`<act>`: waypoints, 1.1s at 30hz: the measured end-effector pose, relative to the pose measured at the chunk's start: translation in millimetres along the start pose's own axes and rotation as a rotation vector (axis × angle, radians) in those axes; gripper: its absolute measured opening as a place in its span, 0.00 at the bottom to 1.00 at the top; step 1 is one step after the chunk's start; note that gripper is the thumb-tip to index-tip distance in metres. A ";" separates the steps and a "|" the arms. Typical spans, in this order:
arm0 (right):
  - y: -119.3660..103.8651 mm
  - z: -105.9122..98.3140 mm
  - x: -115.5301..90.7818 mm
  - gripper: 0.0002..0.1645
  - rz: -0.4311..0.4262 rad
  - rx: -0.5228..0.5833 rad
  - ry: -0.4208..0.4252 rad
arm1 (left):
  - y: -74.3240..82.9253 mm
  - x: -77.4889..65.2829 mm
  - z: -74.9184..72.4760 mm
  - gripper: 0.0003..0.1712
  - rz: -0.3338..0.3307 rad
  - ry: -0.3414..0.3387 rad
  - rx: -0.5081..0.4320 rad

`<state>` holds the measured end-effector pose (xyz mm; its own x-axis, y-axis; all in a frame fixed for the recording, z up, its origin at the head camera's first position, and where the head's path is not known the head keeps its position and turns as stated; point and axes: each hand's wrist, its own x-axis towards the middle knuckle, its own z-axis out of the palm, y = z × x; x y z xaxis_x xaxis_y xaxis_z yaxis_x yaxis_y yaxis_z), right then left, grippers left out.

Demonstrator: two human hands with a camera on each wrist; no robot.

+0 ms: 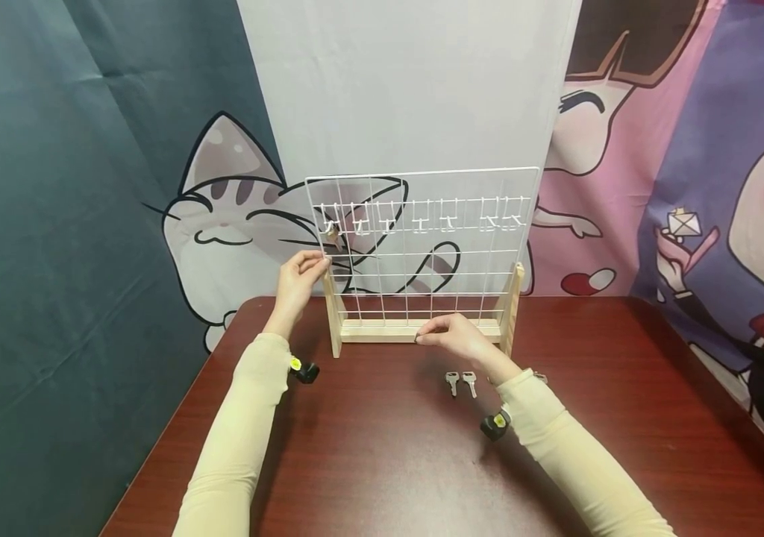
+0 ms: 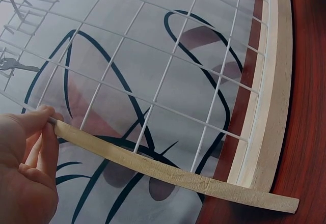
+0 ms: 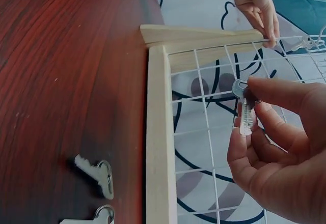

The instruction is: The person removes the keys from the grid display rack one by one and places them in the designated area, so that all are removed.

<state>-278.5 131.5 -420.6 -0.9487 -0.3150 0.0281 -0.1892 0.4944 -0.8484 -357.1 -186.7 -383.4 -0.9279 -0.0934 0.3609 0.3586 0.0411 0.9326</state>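
Observation:
My left hand (image 1: 296, 287) pinches the left edge of a white wire grid rack (image 1: 422, 172), where the wire meets the top of a wooden upright (image 2: 137, 158). A small metal key (image 3: 245, 113) is held between the thumb and fingers of my right hand (image 1: 460, 340), in front of the rack's lower part. Above the left hand, a key (image 2: 21, 65) hangs from the leftmost hook. Two silver keys, one (image 1: 452, 381) beside the other (image 1: 469, 382), lie on the table below the right hand. Another metal piece (image 1: 540, 377) shows partly behind the right forearm.
A row of white hooks (image 1: 420, 224) runs across the rack's upper part. The rack stands in a wooden base (image 1: 415, 334) near the back edge of a reddish-brown table (image 1: 368, 447). A printed cartoon curtain (image 1: 234, 209) hangs behind it.

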 end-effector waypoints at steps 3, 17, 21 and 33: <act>3.1 -0.8 -2.3 0.06 0.002 -0.032 -0.015 | 1.2 0.8 -0.3 0.20 -0.016 -0.008 -0.010; 32.5 11.2 -1.5 0.03 0.035 -0.119 -0.140 | 28.5 -11.9 2.3 0.16 -0.023 -0.030 -0.026; 39.4 17.4 -4.2 0.03 0.034 -0.203 -0.126 | 16.6 -7.3 0.9 0.17 -0.012 -0.021 -0.037; 56.4 24.1 -6.7 0.08 0.062 -0.323 -0.078 | 0.4 -1.2 0.6 0.16 0.013 0.006 0.000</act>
<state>-276.8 142.0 -481.3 -0.9411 -0.3309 -0.0693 -0.2139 0.7416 -0.6359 -355.9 -185.9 -383.5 -0.9226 -0.0985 0.3730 0.3706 0.0423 0.9278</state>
